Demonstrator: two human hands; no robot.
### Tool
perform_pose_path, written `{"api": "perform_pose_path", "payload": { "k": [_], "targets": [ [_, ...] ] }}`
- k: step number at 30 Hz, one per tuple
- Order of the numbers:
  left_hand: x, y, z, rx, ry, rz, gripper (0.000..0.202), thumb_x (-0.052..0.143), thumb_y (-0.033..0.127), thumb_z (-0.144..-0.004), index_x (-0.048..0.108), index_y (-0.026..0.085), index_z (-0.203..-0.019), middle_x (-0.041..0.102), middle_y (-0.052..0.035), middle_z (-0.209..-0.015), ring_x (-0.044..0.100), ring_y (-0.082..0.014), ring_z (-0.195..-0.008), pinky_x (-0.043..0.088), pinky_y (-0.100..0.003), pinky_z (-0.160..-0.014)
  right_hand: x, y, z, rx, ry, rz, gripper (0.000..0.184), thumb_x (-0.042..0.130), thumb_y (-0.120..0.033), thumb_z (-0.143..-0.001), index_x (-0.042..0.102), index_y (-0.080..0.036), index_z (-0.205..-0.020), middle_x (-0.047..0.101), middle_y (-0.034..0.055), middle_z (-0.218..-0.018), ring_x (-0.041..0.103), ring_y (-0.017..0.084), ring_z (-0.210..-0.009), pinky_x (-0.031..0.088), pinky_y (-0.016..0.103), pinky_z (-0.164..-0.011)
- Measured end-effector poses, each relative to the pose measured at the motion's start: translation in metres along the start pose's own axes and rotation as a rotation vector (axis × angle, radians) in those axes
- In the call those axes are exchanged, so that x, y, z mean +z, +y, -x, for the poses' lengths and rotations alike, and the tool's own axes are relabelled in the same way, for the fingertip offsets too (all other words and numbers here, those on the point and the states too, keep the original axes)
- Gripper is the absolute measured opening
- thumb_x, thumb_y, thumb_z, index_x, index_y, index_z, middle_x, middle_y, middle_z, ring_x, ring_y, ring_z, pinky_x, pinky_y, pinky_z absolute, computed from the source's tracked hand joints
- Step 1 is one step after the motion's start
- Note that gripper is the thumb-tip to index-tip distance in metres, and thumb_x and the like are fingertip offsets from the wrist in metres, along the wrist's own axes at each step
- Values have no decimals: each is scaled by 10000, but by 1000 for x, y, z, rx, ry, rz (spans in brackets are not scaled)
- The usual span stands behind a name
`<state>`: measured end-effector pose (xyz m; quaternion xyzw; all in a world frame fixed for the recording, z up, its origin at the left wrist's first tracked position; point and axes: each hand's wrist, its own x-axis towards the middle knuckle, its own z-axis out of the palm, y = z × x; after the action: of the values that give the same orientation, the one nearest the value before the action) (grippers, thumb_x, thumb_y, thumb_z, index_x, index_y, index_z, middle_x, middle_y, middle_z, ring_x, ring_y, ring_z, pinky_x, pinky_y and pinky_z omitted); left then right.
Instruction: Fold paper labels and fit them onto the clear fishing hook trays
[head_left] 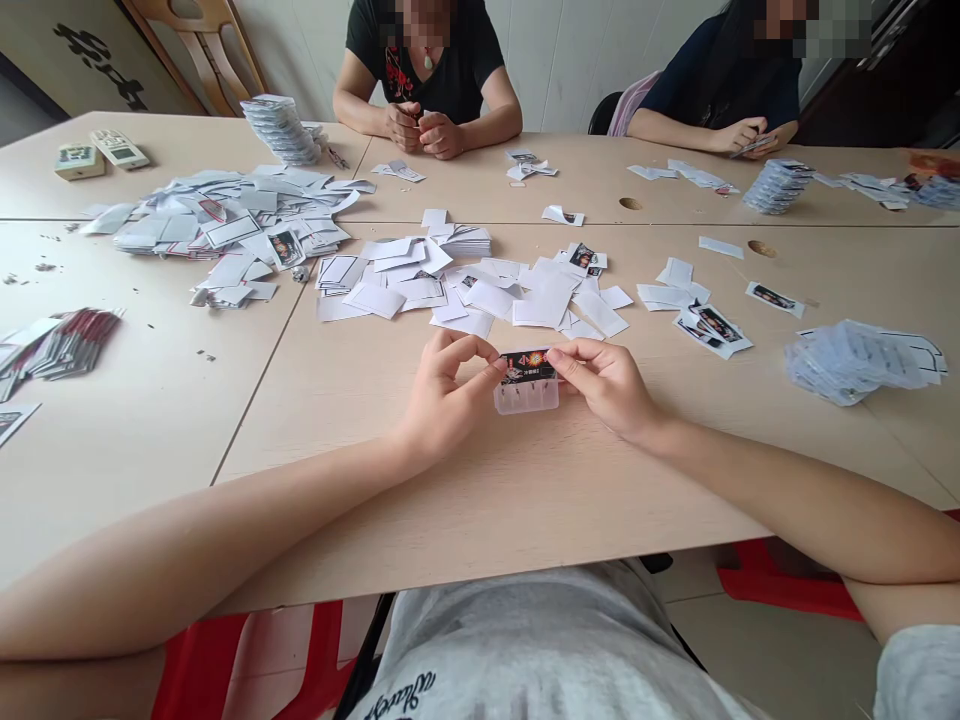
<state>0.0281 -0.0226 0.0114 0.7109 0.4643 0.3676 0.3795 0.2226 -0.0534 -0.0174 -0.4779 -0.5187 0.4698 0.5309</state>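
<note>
A small clear plastic compartment box (526, 397) with a black printed label (527, 366) across its upper part is held up between my two hands, above the table's near side. My left hand (457, 385) pinches the left edge with thumb and index finger. On the other side, my right hand (600, 385) grips the upper right corner, its thumb on the label. Small dark bits show in the box's compartments; I cannot make out what they are. Just beyond my hands lies a spread of white paper cards (480, 285), a few with dark printed pictures.
A larger heap of cards (225, 215) is at left, with a bundle of red-edged packets (64, 345) nearer me. Clear plastic boxes (855, 360) are piled at right. Two people sit opposite, hands on the table (337, 530). Stacks (281, 130) stand at the far side.
</note>
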Motion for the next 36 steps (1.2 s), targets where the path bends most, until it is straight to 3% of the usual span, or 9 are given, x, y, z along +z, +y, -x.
{"api": "perform_pose_path", "payload": {
  "k": [7,11,21,30,36],
  "targets": [
    [2,-8,-2,-69,-47,137,146,600,322,-779,584,198,-704,517,-25,-970,497,-178,-895,412,-307,-756,0,-2,-1,-30,-21,27,212,691,-368,-775,645,-173,-704,669,37,-828,611,150,-751,510,274,-673],
    [4,-8,-2,-66,-78,123,143,590,321,-784,588,194,-719,523,-33,-993,510,-171,-858,424,-287,-693,0,-3,0,5,-46,-5,271,649,-368,-809,561,-170,-647,648,44,-843,597,158,-759,509,298,-684],
    [5,-4,-1,-58,-83,56,170,623,365,-788,600,203,-743,547,-29,-910,509,-153,-774,417,-266,-632,-3,0,-1,29,-39,-79,272,660,-351,-795,561,-171,-617,605,29,-788,586,170,-781,496,307,-695],
    [8,-8,0,-25,-28,-17,217,559,372,-831,574,172,-749,558,-53,-966,500,-125,-712,365,-231,-541,-1,-7,3,-106,-28,146,273,607,-342,-829,548,-182,-616,649,38,-847,585,171,-808,453,293,-708],
    [9,-2,5,-26,-29,47,143,556,306,-818,523,184,-749,547,-26,-913,460,-100,-631,375,-231,-520,1,-11,6,-128,-47,204,319,577,-389,-845,484,-190,-613,636,35,-844,563,163,-765,437,283,-650]
  ]
}}
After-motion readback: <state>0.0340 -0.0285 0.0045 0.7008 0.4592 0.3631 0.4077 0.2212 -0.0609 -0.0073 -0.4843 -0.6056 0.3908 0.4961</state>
